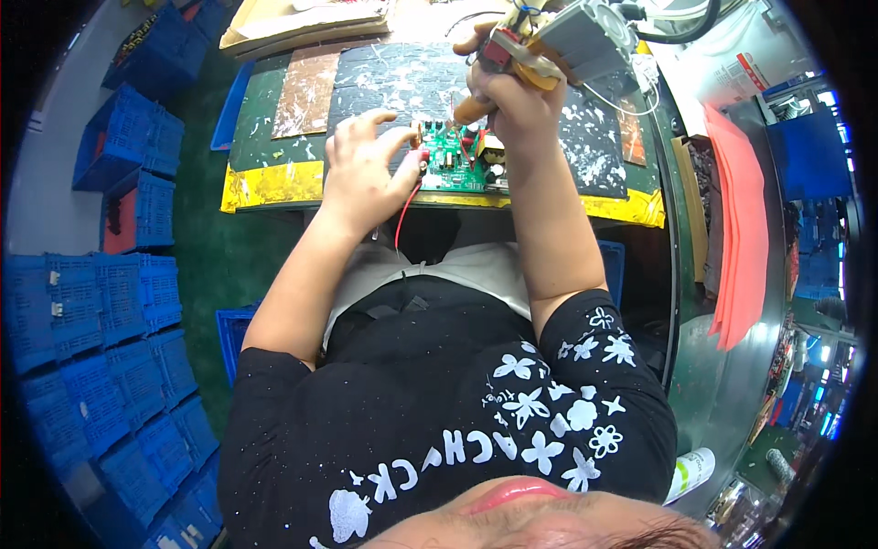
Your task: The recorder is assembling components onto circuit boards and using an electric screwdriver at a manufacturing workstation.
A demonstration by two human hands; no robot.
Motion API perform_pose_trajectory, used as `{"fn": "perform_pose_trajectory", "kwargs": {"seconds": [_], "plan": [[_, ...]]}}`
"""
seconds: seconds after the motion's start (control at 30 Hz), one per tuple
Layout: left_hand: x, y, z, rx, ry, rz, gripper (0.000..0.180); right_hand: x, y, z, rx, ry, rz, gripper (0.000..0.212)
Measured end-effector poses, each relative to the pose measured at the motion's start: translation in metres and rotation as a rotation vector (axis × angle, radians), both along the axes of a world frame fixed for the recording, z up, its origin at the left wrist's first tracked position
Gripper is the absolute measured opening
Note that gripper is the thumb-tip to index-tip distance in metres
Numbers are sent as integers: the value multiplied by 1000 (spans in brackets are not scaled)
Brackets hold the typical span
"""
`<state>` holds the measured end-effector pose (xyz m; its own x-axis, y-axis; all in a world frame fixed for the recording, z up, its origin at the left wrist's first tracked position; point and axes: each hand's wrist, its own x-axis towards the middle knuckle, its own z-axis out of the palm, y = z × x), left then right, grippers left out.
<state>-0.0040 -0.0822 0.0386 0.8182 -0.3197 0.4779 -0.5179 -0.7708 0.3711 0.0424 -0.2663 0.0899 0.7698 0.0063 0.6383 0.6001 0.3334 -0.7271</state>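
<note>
A green circuit board (443,166) with several raised components lies on the dark mat near the bench's front edge. My left hand (366,169) is at its left end, thumb and index finger against the parts there, steadying the board. From that corner a red wire (403,215) hangs over the bench edge. Above the board's right part, my right hand (521,101) is wrapped round a red-and-yellow hand tool (498,51); its brownish tip points down toward the components. My fingers hide part of the tool, so its exact kind is unclear.
White spots mark the mat (393,80), and yellow tape (274,187) edges the bench. A cardboard tray (306,27) stands at the back left, a grey housing (585,41) with cables at the back right. Blue crates (101,302) stack at left; pink sheets (739,224) hang at right.
</note>
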Motion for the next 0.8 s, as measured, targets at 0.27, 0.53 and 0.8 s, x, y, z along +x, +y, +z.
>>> {"fn": "perform_pose_trajectory", "kwargs": {"seconds": [0.27, 0.53, 0.8], "plan": [[-9, -25, -12, 383, -75, 100, 42, -7, -3, 1, 3, -35, 23, 41], [-16, -40, -25, 459, -197, 180, 52, -8, -7, -2, -29, -53, 0, 43], [-15, -43, -31, 482, -206, 201, 51, -11, -11, 1, -28, -43, -6, 45]]}}
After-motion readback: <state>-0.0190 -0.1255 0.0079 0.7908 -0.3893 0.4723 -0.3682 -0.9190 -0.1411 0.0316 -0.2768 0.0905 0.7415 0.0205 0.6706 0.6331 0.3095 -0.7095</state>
